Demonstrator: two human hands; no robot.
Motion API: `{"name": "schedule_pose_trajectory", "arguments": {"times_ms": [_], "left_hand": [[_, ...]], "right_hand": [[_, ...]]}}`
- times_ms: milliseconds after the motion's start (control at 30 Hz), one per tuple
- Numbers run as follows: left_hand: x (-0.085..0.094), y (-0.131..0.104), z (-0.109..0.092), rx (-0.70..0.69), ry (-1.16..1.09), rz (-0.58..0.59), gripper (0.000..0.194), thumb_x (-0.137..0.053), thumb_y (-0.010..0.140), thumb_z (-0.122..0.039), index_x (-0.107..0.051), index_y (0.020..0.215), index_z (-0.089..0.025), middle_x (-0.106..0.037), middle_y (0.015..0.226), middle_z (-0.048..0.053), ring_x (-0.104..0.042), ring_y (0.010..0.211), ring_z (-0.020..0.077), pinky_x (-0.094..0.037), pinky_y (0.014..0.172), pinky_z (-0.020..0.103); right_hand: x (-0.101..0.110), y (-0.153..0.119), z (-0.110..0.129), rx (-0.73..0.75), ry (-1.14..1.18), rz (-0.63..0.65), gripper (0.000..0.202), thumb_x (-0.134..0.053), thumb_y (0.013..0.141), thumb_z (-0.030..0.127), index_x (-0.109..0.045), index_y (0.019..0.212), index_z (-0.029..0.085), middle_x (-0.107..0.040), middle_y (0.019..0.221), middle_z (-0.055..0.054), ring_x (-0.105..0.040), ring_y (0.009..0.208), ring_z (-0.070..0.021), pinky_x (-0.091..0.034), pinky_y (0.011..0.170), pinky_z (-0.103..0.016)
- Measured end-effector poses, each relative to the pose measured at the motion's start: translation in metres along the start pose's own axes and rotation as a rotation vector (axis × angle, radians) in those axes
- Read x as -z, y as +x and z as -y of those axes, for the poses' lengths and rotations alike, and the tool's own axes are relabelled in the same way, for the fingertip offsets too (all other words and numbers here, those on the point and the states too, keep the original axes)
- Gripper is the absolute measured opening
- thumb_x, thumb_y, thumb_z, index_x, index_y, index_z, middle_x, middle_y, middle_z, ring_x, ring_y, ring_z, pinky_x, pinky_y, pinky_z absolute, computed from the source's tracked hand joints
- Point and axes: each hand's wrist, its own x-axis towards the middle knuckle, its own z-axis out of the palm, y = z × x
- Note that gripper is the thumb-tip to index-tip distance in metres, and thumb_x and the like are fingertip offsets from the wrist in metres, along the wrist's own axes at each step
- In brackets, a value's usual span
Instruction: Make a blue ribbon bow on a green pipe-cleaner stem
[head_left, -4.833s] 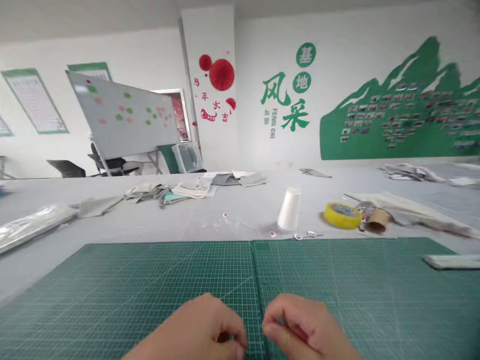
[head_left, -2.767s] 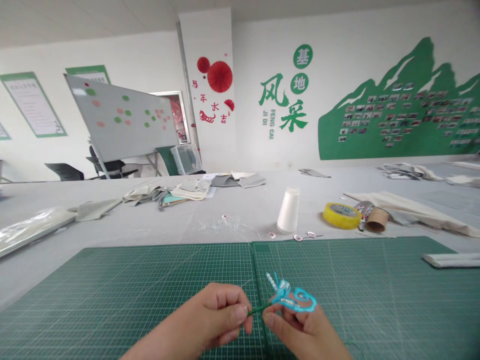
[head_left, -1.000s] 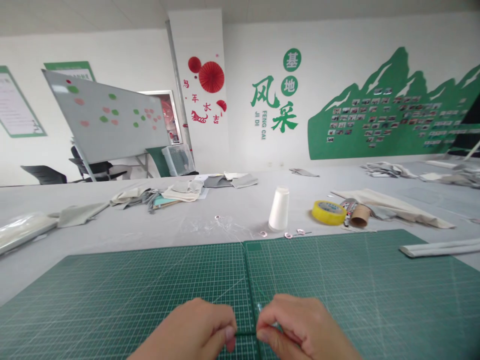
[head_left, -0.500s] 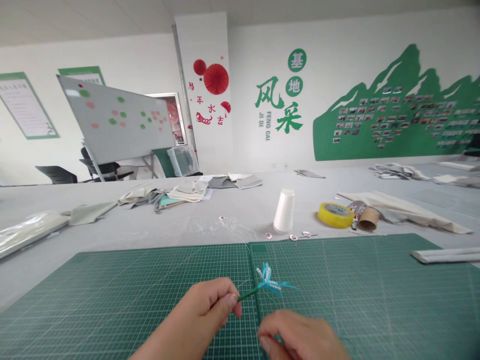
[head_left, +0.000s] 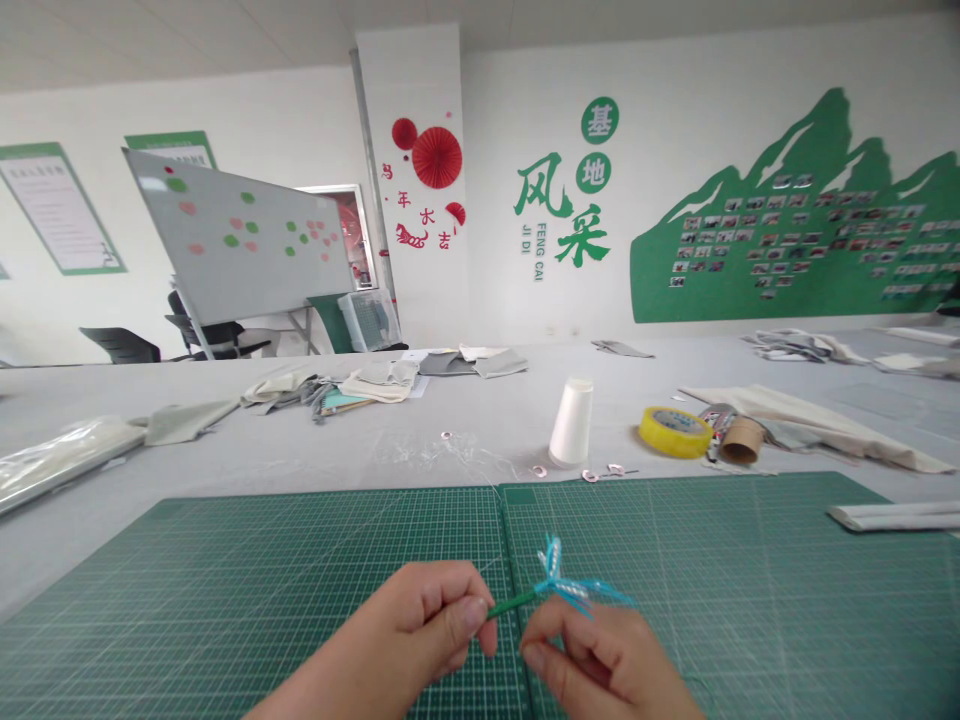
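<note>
Low over the green cutting mat (head_left: 300, 580), near its front edge, a small turquoise ornament (head_left: 564, 588) of looped cord with pale beads sits at the tip of a thin green stem (head_left: 511, 604). The left hand (head_left: 420, 640) pinches the stem's near end between thumb and forefinger, the other fingers curled in. The right hand (head_left: 600, 660) is just beside it — its fingertips closed up against the underside of the ornament, touching the loops; whether it grips a strand cannot be told.

Beyond the mat, on the grey table (head_left: 225, 450), a white paper cup (head_left: 571, 422) stands upside down, with a few small pink clips (head_left: 600, 472) lying at its foot. To the right lie a yellow tape roll (head_left: 675, 432) and, just beside it, a brown cardboard tube (head_left: 742, 438). Farther back — folded grey fabric pieces (head_left: 375, 380) in a loose heap, and a tilted whiteboard (head_left: 240, 240) against the wall.
</note>
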Motion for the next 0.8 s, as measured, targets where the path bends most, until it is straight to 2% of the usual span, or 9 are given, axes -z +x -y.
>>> {"name": "schedule_pose_trajectory", "arguments": {"times_ms": [67,133,200,333,433,533,667,800], "left_hand": [[0.0,-0.002,-0.002,-0.003,-0.032,0.043,0.029,-0.047,0.091,-0.042,-0.054,0.075,-0.018,-0.036,0.059,-0.007,-0.028,0.053,0.0111,-0.022,0.049,0.023],[0.0,-0.003,-0.005,0.003,-0.022,0.07,0.029,-0.047,0.09,-0.042,-0.055,0.075,-0.018,-0.037,0.06,-0.007,-0.028,0.054,0.0112,-0.022,0.05,0.023],[0.001,-0.005,-0.008,0.011,0.026,0.086,0.029,-0.046,0.09,-0.042,-0.056,0.076,-0.018,-0.037,0.061,-0.006,-0.029,0.055,0.0115,-0.023,0.05,0.023],[0.0,-0.009,-0.018,0.011,0.193,0.155,0.027,-0.044,0.09,-0.033,-0.059,0.073,-0.019,-0.037,0.059,-0.006,-0.032,0.055,0.0118,-0.025,0.052,0.023],[-0.002,-0.013,-0.019,0.023,0.322,0.201,0.021,-0.046,0.088,-0.021,-0.06,0.073,-0.02,-0.045,0.065,-0.005,-0.04,0.063,0.0119,-0.029,0.058,0.021],[-0.003,-0.014,-0.012,0.006,0.39,0.273,0.02,-0.049,0.087,-0.018,-0.055,0.068,-0.02,-0.045,0.063,-0.007,-0.043,0.063,0.0108,-0.03,0.058,0.019],[-0.003,-0.011,-0.004,-0.043,0.468,0.28,0.02,-0.05,0.084,-0.015,-0.056,0.066,-0.021,-0.048,0.061,-0.007,-0.045,0.058,0.0101,-0.03,0.054,0.019],[-0.006,-0.01,-0.006,0.027,0.596,0.227,0.021,-0.051,0.083,-0.016,-0.063,0.066,-0.022,-0.057,0.061,-0.005,-0.052,0.061,0.0134,-0.034,0.058,0.021]], "right_hand": [[0.001,0.002,0.0,-0.094,0.112,-0.016,0.019,-0.054,0.085,0.032,-0.065,0.072,0.022,-0.033,0.055,0.007,-0.033,0.051,-0.0121,-0.028,0.05,-0.024],[0.002,0.004,0.001,-0.137,0.206,-0.033,0.021,-0.057,0.083,0.037,-0.064,0.07,0.022,-0.039,0.057,0.006,-0.034,0.054,-0.013,-0.03,0.052,-0.025],[0.003,0.007,-0.001,-0.141,0.291,0.002,0.024,-0.061,0.08,0.042,-0.062,0.068,0.022,-0.044,0.06,0.004,-0.037,0.058,-0.014,-0.031,0.055,-0.026],[0.003,0.014,-0.009,-0.199,0.423,0.09,0.028,-0.067,0.071,0.046,-0.06,0.064,0.02,-0.042,0.056,0.005,-0.031,0.052,-0.012,-0.025,0.049,-0.025],[0.003,0.016,-0.015,-0.226,0.379,0.089,0.025,-0.067,0.071,0.043,-0.062,0.067,0.019,-0.037,0.052,0.007,-0.027,0.05,-0.0113,-0.02,0.047,-0.026],[0.005,0.015,-0.015,-0.209,0.295,0.092,0.022,-0.065,0.072,0.04,-0.065,0.069,0.017,-0.036,0.051,0.007,-0.029,0.05,-0.0116,-0.021,0.048,-0.026],[0.01,0.013,-0.004,-0.196,0.185,0.072,0.018,-0.062,0.075,0.034,-0.065,0.067,0.018,-0.031,0.05,0.009,-0.026,0.049,-0.011,-0.022,0.047,-0.026],[0.016,0.01,0.012,-0.097,0.07,0.005,0.015,-0.059,0.08,0.028,-0.065,0.068,0.02,-0.029,0.051,0.009,-0.029,0.048,-0.011,-0.025,0.047,-0.025]]}}
